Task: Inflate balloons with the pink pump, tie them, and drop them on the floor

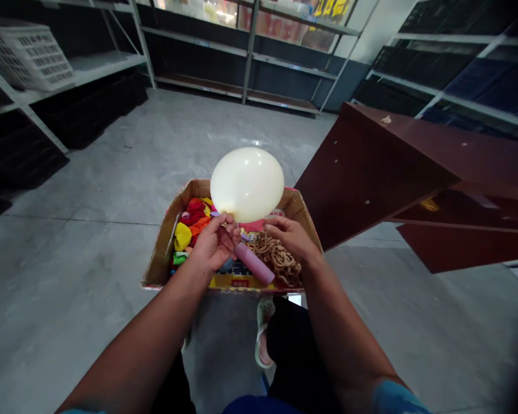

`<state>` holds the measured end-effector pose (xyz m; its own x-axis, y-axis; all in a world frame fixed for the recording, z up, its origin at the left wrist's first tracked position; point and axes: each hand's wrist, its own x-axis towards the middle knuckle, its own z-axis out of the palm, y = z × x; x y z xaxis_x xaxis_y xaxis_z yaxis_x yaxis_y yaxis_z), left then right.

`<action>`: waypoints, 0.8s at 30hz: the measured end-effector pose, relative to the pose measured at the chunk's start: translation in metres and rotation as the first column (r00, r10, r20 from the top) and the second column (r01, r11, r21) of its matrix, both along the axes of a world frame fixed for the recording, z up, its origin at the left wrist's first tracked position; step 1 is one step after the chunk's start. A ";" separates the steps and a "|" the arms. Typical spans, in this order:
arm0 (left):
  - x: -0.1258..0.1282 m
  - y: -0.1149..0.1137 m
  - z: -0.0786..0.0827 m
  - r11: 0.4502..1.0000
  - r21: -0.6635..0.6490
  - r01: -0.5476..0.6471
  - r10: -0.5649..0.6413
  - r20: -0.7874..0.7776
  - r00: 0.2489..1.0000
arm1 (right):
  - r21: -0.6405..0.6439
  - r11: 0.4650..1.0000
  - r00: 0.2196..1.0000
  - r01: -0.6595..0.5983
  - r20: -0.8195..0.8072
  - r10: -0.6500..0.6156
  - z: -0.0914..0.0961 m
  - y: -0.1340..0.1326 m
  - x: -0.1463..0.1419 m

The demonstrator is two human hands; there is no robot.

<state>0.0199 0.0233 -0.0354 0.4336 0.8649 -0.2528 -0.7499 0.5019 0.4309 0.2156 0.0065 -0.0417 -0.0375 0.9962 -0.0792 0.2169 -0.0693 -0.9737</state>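
Observation:
A pale yellow inflated balloon (247, 183) floats over a shallow cardboard box (159, 260) on the floor. My left hand (213, 244) is closed in a pinch on the balloon's neck, above a pink balloon pump (254, 263) that lies in the box. My right hand (290, 237) hovers just right of the neck with curled fingers, over a heap of tan rubber bands (280, 260). Whether it holds anything is hidden. Several limp balloons (190, 225) in red, orange, yellow and green lie in the box's left part.
A dark red-brown wooden unit (406, 178) juts in close on the right. Metal shelving (250, 52) lines the back and side walls, with a white plastic crate (26, 54) on the left rack. My foot in a pale sandal (263, 330) rests on the grey concrete floor.

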 end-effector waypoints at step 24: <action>-0.021 0.000 0.010 0.987 0.103 -0.125 0.140 -0.154 0.978 | -0.065 0.979 0.980 0.191 0.070 -0.187 0.001 0.020 0.048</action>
